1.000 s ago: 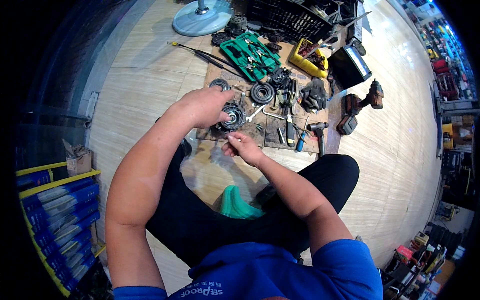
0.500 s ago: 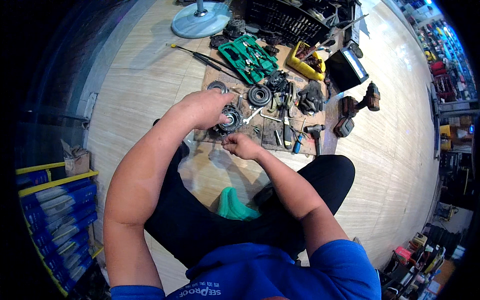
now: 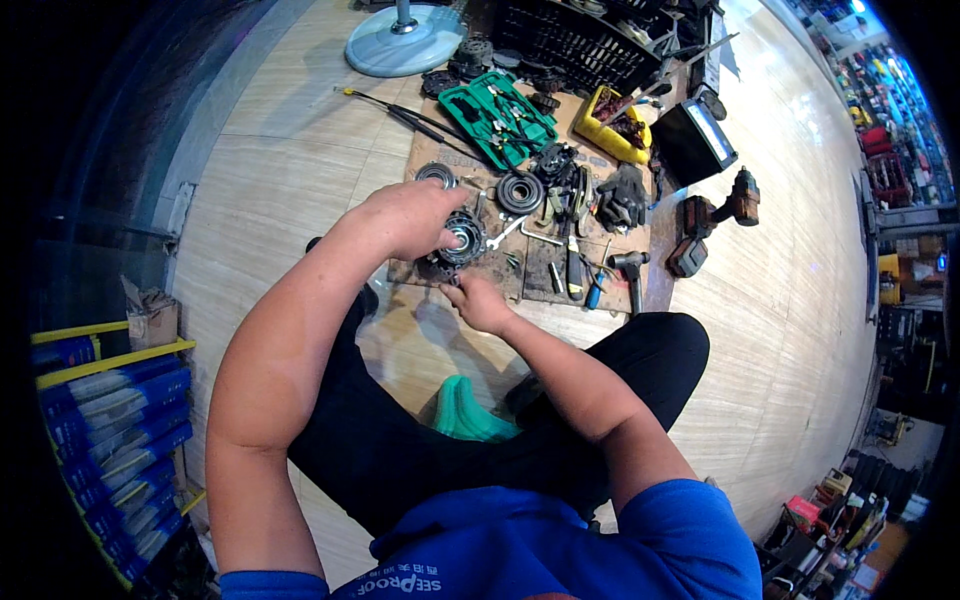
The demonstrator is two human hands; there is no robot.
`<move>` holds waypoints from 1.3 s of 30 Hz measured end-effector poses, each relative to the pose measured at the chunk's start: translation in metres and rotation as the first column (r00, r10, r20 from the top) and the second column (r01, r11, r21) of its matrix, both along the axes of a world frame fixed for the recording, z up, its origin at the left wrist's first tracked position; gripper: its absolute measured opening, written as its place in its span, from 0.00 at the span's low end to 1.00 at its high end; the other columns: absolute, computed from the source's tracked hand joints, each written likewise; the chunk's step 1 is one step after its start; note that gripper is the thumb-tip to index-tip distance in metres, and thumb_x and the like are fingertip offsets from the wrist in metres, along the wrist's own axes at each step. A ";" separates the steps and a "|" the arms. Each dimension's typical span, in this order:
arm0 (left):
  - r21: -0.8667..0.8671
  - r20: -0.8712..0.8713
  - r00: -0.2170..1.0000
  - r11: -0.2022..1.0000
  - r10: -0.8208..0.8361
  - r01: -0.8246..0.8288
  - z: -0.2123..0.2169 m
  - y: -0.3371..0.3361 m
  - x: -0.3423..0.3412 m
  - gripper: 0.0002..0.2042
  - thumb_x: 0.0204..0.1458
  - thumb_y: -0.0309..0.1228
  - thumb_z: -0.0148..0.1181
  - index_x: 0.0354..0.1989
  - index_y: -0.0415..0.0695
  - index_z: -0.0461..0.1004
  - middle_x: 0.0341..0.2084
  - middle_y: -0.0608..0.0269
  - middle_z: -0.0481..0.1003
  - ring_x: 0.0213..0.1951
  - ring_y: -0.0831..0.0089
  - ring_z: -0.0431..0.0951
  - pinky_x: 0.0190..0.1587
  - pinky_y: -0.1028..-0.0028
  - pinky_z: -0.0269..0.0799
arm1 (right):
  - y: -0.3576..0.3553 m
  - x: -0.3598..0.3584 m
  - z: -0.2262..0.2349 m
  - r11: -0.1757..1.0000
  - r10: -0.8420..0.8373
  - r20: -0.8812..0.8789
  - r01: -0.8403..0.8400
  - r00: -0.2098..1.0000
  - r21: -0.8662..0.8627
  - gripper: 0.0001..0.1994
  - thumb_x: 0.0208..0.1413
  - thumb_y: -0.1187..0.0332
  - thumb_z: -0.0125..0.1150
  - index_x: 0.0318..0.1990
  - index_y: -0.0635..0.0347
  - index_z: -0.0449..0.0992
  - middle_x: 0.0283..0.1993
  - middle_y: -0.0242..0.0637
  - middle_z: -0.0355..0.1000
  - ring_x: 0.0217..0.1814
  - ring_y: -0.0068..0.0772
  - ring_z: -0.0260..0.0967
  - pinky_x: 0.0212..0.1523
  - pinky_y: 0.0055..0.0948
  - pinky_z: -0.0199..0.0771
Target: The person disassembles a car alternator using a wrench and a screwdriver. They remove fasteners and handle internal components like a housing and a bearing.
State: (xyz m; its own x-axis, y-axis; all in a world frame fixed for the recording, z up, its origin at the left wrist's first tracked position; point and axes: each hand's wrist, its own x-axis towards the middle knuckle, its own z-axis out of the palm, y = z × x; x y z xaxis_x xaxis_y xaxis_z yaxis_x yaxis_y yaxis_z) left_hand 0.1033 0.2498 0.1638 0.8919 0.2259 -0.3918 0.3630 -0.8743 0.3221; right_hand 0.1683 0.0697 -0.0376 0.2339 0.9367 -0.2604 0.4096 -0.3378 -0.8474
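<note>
Work piece: a round metal pulley-like assembly [image 3: 462, 235] sits on a dark, stained board [image 3: 540, 270] laid on the wooden floor, in front of the seated person's knees.
Left hand: the left hand [image 3: 408, 217] lies over the assembly's left side, fingers curled down onto its rim; it grips the part and hides a good share of it.
Right hand: the right hand [image 3: 482, 303] is just below the assembly, fingers pinched together at its lower edge; whether anything small is held between them cannot be told.
Near obstructions: a second dark ring part [image 3: 520, 191] lies just beyond the assembly, with a flat spanner [image 3: 503, 233] between the two.
Right of work: loose hand tools, among them a blue-handled screwdriver [image 3: 596, 287] and a hammer [image 3: 633, 272], crowd the board's right half.
Further back: an open green tool case [image 3: 497, 115], a yellow tray [image 3: 618, 132] of small parts, dark work gloves [image 3: 622, 198].
Far right: a cordless drill [image 3: 738, 198] on the floor, well apart from the hands.
Top edge: a pale round fan base [image 3: 403, 44].
Left margin: stacked blue boxes [image 3: 110, 440].
</note>
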 end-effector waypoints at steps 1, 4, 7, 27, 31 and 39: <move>-0.001 -0.001 1.000 1.000 0.001 -0.001 0.001 -0.001 0.000 0.31 0.52 0.40 0.66 0.64 0.48 0.63 0.52 0.47 0.73 0.53 0.51 0.75 0.52 0.58 0.73 | -0.001 0.000 0.002 0.996 0.073 0.212 -0.082 0.975 0.033 0.10 0.64 0.63 0.52 0.40 0.61 0.70 0.32 0.51 0.75 0.35 0.54 0.74 0.37 0.47 0.73; -0.014 0.001 1.000 1.000 0.001 -0.001 0.003 -0.001 0.001 0.31 0.52 0.40 0.66 0.64 0.48 0.63 0.52 0.47 0.73 0.54 0.51 0.75 0.52 0.58 0.73 | -0.004 0.002 0.001 0.989 0.134 0.239 -0.146 0.962 0.031 0.08 0.58 0.69 0.53 0.41 0.62 0.70 0.34 0.60 0.74 0.40 0.65 0.72 0.41 0.55 0.71; -0.002 -0.007 1.000 1.000 -0.001 0.001 0.004 -0.001 0.002 0.31 0.52 0.40 0.66 0.64 0.48 0.64 0.52 0.47 0.73 0.54 0.52 0.75 0.53 0.58 0.73 | -0.005 0.003 0.003 0.989 0.138 0.254 -0.147 0.957 0.020 0.10 0.56 0.67 0.56 0.42 0.62 0.71 0.36 0.59 0.74 0.41 0.63 0.73 0.43 0.54 0.72; -0.003 0.032 0.999 1.000 0.013 -0.013 0.005 -0.001 -0.002 0.30 0.51 0.39 0.66 0.63 0.47 0.65 0.52 0.47 0.73 0.54 0.52 0.75 0.52 0.59 0.73 | -0.015 -0.004 0.000 0.984 0.057 0.090 -0.071 0.994 0.162 0.29 0.49 0.80 0.49 0.63 0.67 0.62 0.44 0.56 0.71 0.49 0.55 0.70 0.53 0.43 0.71; -0.004 0.029 0.999 1.000 0.019 -0.019 0.004 -0.001 -0.005 0.30 0.52 0.39 0.65 0.63 0.48 0.64 0.52 0.47 0.73 0.54 0.52 0.74 0.52 0.59 0.73 | -0.017 0.006 0.003 0.981 0.168 -0.078 -0.158 0.983 0.116 0.28 0.51 0.83 0.47 0.63 0.66 0.62 0.47 0.52 0.72 0.46 0.48 0.72 0.50 0.39 0.73; 0.000 0.051 0.999 1.000 0.012 -0.012 -0.002 0.003 -0.010 0.25 0.52 0.38 0.66 0.57 0.45 0.67 0.47 0.47 0.75 0.51 0.50 0.76 0.49 0.56 0.74 | -0.015 0.015 -0.001 0.977 -0.215 -0.842 0.112 0.495 -0.184 0.20 0.67 0.69 0.50 0.65 0.57 0.62 0.50 0.37 0.74 0.43 0.28 0.75 0.42 0.26 0.74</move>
State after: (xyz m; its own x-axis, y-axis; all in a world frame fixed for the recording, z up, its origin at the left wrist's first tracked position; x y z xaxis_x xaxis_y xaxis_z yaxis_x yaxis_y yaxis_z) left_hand 0.0930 0.2525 0.1618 0.9079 0.2371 -0.3457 0.3568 -0.8700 0.3404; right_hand 0.1834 0.0548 -0.0382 -0.0033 0.8652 -0.5014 -0.5650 -0.4153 -0.7129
